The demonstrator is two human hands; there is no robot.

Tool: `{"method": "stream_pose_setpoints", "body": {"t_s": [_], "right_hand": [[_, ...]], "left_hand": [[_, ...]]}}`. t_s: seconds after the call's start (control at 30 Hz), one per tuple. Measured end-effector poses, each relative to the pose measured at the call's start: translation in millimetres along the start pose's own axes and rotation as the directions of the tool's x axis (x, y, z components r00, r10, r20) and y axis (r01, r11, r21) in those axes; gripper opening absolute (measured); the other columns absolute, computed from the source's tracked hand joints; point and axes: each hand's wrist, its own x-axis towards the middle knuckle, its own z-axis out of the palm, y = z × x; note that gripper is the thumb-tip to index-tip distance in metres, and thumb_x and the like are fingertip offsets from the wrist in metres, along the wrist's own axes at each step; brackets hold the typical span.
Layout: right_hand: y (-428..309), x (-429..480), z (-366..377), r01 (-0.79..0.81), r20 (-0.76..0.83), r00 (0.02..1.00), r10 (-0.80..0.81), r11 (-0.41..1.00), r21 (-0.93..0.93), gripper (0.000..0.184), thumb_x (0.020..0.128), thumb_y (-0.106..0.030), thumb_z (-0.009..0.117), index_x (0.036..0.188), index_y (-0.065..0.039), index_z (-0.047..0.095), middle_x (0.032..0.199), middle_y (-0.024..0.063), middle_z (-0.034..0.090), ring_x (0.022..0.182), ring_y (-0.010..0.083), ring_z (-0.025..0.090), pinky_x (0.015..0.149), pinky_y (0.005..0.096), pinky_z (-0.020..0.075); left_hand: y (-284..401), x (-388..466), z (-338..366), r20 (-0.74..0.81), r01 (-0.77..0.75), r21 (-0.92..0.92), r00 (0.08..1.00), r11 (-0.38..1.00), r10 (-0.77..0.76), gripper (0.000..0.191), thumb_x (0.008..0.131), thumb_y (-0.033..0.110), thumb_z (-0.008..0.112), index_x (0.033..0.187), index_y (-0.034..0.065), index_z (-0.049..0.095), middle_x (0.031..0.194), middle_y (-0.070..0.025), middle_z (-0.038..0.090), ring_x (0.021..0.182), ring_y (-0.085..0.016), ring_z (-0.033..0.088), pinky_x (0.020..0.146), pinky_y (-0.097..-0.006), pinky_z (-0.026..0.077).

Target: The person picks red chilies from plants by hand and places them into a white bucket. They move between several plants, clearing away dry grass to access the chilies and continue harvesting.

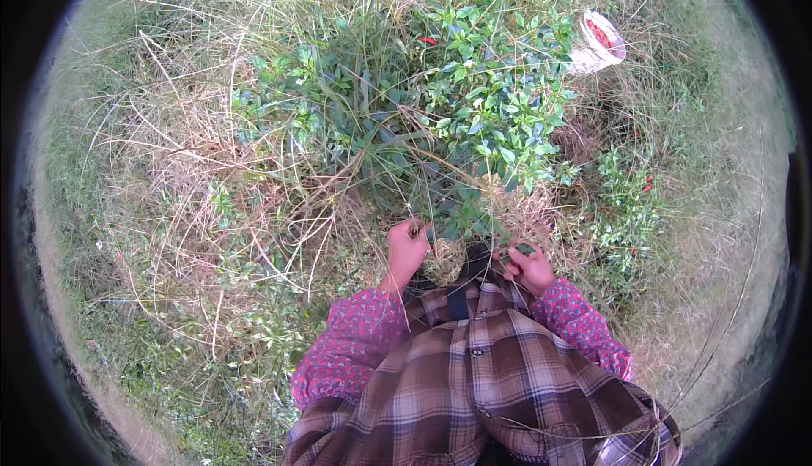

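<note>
My left hand point(407, 247) is at the near edge of a leafy pepper plant point(501, 117), its fingers curled among stems. Just right of its fingertips shows a thin red chili pepper point(433, 249). My right hand point(526, 266) is bent near my front, with a dark green leaf point(524, 248) at its fingers; whether it grips the leaf or a stem is unclear. Another red chili pepper point(427, 41) hangs at the far side of the plant. At the upper right, a white bucket point(618, 54) leans over with red chili peppers point(598, 33) inside.
Tall dry grass point(209, 155) spreads on the left, with long stalks crossing before me. A smaller pepper plant point(618, 206) with a red chili pepper point(647, 184) grows at the right. A long thin stalk point(748, 276) arches along the right side.
</note>
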Motion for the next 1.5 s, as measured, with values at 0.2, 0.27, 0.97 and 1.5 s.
{"method": "stream_pose_setpoints", "body": {"t_s": [0.2, 0.27, 0.97, 1.5], "right_hand": [[1, 5, -1, -0.033, 0.006, 0.999, 0.033, 0.999, 0.028, 0.003, 0.091, -0.008, 0.046, 0.09, -0.005, 0.045, 0.09, 0.0177, 0.058, 0.049, 0.0087, 0.038, 0.047, 0.0241, 0.0374], [6, 10, -7, -0.037, 0.02, 0.999, 0.036, 0.999, 0.031, 0.002, 0.09, -0.007, 0.046, 0.091, -0.006, 0.045, 0.09, 0.0176, 0.059, 0.049, 0.009, 0.038, 0.046, 0.025, 0.0376], [-97, -27, -30, 0.4, 0.073, 0.891, -0.447, 0.852, 0.337, 0.016, 0.092, -0.012, 0.046, 0.102, -0.002, 0.051, 0.103, 0.0162, 0.058, 0.052, 0.0083, 0.038, 0.045, 0.0214, 0.0333], [-143, -41, -14, 0.694, 0.316, 0.595, -0.739, 0.275, -0.665, 0.024, 0.071, -0.005, 0.061, 0.095, -0.002, 0.059, 0.077, 0.0131, 0.055, 0.071, 0.0288, 0.056, 0.063, 0.0346, 0.0449]], "left_hand": [[66, -28, -56, -0.046, 0.178, -0.642, 0.962, 0.745, -0.269, 0.01, 0.081, 0.003, 0.056, 0.09, -0.001, 0.055, 0.062, -0.0021, 0.052, 0.045, -0.01, 0.046, 0.039, -0.0211, 0.036], [84, -54, -71, -0.07, 0.011, -0.635, 0.995, 0.772, -0.072, 0.009, 0.083, 0.009, 0.056, 0.082, 0.0, 0.054, 0.059, -0.0012, 0.047, 0.044, -0.008, 0.04, 0.038, -0.0204, 0.033], [208, -44, 62, 0.82, 0.599, -0.416, 0.572, 0.684, -0.003, 0.019, 0.091, 0.018, 0.048, 0.101, 0.0021, 0.051, 0.075, -0.0019, 0.051, 0.062, -0.01, 0.049, 0.051, -0.0216, 0.038], [153, 30, 140, 0.814, -0.2, -0.07, 0.555, 0.977, 0.172, 0.03, 0.085, 0.026, 0.053, 0.088, -0.0039, 0.057, 0.063, -0.011, 0.056, 0.057, -0.021, 0.054, 0.054, -0.0347, 0.042]]}}
